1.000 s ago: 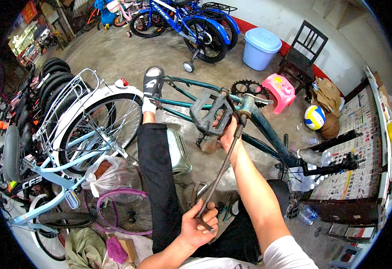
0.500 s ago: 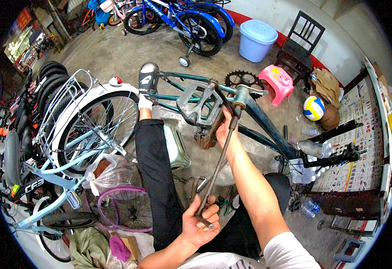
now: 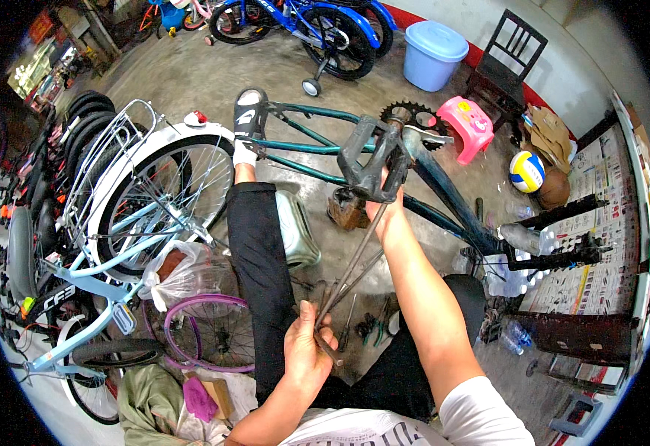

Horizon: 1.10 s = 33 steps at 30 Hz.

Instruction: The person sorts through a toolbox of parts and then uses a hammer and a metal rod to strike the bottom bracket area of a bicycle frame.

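A dark green bicycle frame (image 3: 444, 195) lies across the floor ahead of me. Its toothed chainring (image 3: 419, 119) is at the far side, and a black pedal (image 3: 366, 160) stands up towards me on its crank. My left hand (image 3: 310, 348) is closed around the lower, bent end of a long metal wrench (image 3: 355, 269). The wrench's upper end runs up behind the pedal, out of sight. Just under the pedal is my right hand (image 3: 384, 210); its fingers are hidden behind the pedal and crank. My left foot, in a black sandal (image 3: 249, 117), is against the frame's rear end.
To the left are a light-blue bicycle (image 3: 102, 290), a purple wheel rim (image 3: 206, 334) and stacked tyres (image 3: 87, 126). A grey-green metal can (image 3: 295, 230) and several hand tools lie between my legs. Farther off are a pink stool (image 3: 465, 126), blue bin (image 3: 434, 59) and ball (image 3: 526, 172).
The pedal and crank have turned, and the pedal now covers the wrench's upper end. My left hand has shifted slightly left and up with the wrench. The view has moved a little.
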Tool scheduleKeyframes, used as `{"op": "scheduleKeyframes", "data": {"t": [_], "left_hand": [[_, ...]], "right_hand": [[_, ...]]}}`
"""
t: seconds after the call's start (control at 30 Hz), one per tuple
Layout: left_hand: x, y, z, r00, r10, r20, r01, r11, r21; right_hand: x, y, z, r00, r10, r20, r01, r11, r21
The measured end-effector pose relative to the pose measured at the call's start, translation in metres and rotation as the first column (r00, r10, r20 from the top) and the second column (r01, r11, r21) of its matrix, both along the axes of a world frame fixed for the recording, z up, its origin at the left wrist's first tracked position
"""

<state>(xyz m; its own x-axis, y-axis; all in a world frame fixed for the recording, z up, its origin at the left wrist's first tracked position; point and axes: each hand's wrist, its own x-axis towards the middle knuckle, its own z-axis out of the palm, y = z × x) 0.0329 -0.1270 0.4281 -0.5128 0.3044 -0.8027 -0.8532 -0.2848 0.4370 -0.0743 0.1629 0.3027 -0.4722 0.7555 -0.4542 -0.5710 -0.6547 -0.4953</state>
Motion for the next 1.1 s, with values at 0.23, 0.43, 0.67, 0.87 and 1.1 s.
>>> {"op": "scheduleKeyframes", "data": {"t": [0.23, 0.43, 0.67, 0.87, 1.1], "left_hand": [[0.004, -0.006, -0.012, 0.992, 0.009, -0.128, -0.008, 1.0, 0.006], [0.013, -0.004, -0.003, 0.913, -0.017, -0.407, -0.03, 0.994, -0.107], [0.007, -0.045, -0.042, 0.379, -0.566, -0.732, 0.237, 0.824, -0.515], [-0.016, -0.028, -0.01, -0.18, -0.877, -0.446, -0.317, 0.481, -0.817], [-0.008, -0.029, -0.026, 0.011, -0.721, -0.693, 0.006, 0.693, -0.721]], "right_hand": [[0.009, 0.011, -0.014, 0.992, 0.104, 0.068, -0.108, 0.992, 0.065], [0.007, 0.012, -0.016, 0.991, 0.095, 0.098, -0.102, 0.993, 0.065], [0.002, 0.004, 0.006, 0.99, 0.068, 0.124, -0.07, 0.997, 0.012], [0.014, -0.002, 0.039, 0.981, 0.14, 0.137, -0.142, 0.99, 0.004], [0.006, 0.004, 0.017, 0.988, 0.156, 0.011, -0.156, 0.987, -0.038]]}}
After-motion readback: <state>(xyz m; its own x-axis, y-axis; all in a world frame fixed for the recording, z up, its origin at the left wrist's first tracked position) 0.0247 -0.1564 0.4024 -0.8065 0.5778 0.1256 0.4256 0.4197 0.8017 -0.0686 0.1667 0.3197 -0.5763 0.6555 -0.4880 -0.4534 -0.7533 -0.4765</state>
